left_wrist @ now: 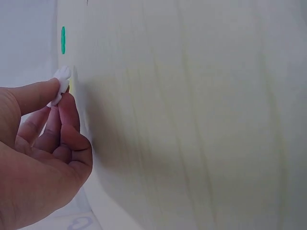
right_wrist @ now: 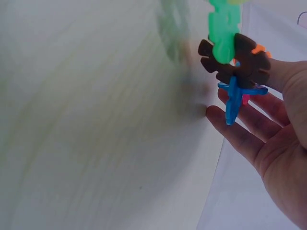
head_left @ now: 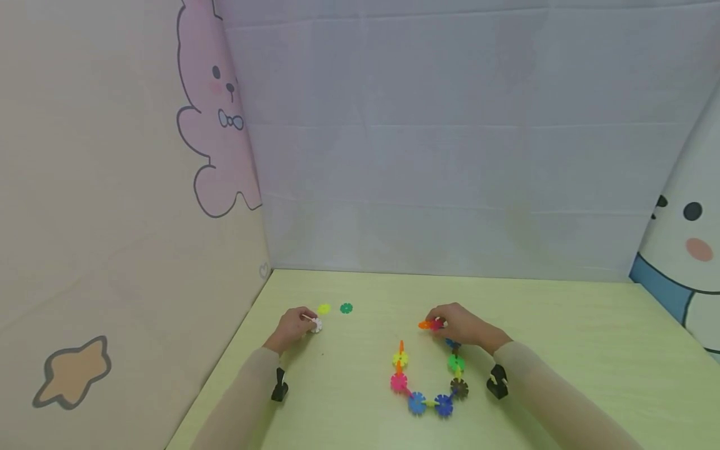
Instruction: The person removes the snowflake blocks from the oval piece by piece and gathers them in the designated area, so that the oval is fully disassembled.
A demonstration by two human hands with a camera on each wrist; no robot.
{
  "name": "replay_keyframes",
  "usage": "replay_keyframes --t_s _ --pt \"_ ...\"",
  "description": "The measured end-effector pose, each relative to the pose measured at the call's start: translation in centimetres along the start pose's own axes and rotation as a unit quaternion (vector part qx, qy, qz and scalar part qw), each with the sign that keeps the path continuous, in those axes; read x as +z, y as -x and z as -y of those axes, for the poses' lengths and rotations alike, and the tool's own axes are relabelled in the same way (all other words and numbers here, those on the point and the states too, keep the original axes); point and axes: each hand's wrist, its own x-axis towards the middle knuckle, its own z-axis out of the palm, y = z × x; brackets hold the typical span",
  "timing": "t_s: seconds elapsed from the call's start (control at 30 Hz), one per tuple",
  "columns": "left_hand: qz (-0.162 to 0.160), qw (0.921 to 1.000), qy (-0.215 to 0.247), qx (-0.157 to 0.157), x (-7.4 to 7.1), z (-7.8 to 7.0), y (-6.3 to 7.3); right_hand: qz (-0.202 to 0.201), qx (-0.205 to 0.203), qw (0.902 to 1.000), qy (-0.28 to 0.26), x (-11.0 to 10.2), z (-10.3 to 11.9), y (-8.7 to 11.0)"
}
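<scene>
In the head view my left hand (head_left: pixel 294 326) is at the left of the table, pinching a white notched snowflake disc (head_left: pixel 317 325). The left wrist view shows that white disc (left_wrist: pixel 61 85) between thumb and index finger, the other fingers curled below. My right hand (head_left: pixel 458 324) grips the far right end of a chain of interlocked plastic snowflake discs (head_left: pixel 417 403), by a pink and orange part (head_left: pixel 427 325). The chain curves in a U on the table. Up close in the right wrist view, a brown disc (right_wrist: pixel 256 64) and a blue disc (right_wrist: pixel 232 103) partly cover the fingers.
A loose yellow disc (head_left: pixel 324 309) and a green disc (head_left: pixel 346 308) lie just beyond my left hand. The pale wooden table (head_left: pixel 551 350) meets a hanging white cloth (head_left: pixel 450 156) at the back and a printed wall (head_left: pixel 124 219) at the left.
</scene>
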Motion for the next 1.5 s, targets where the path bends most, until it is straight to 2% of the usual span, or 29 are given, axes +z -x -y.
replay_keyframes --t_s 0.13,0.33,0.67,0.83,1.03,1.37,1.5 --pt "-0.006 0.9999 -0.013 -0.002 0.2 0.6 -0.3 0.0 0.0 1.0 -0.002 0.0 0.0 -0.1" --pt "-0.014 0.9993 -0.029 0.02 0.3 0.9 -0.5 0.0 -0.002 1.0 -0.005 0.0 0.0 -0.1" --pt "-0.033 0.9985 -0.044 0.008 0.3 -0.8 -0.2 0.001 0.003 1.0 -0.001 0.0 0.1 -0.2" --pt "-0.038 0.9973 -0.05 0.039 1.1 -1.9 -0.7 -0.003 0.001 1.0 -0.005 0.0 0.1 -0.2" --pt "-0.014 0.9965 -0.035 0.075 2.6 -3.8 -0.7 -0.009 -0.009 0.9999 -0.008 0.3 -0.2 -0.2" --pt "0.037 0.9905 -0.013 0.132 5.6 -6.4 -0.8 -0.009 0.015 0.9998 -0.01 0.3 -0.2 -0.2" --pt "0.054 0.9889 -0.006 0.139 6.8 -7.4 -0.7 -0.006 0.018 0.9996 -0.019 0.3 -0.2 -0.2"
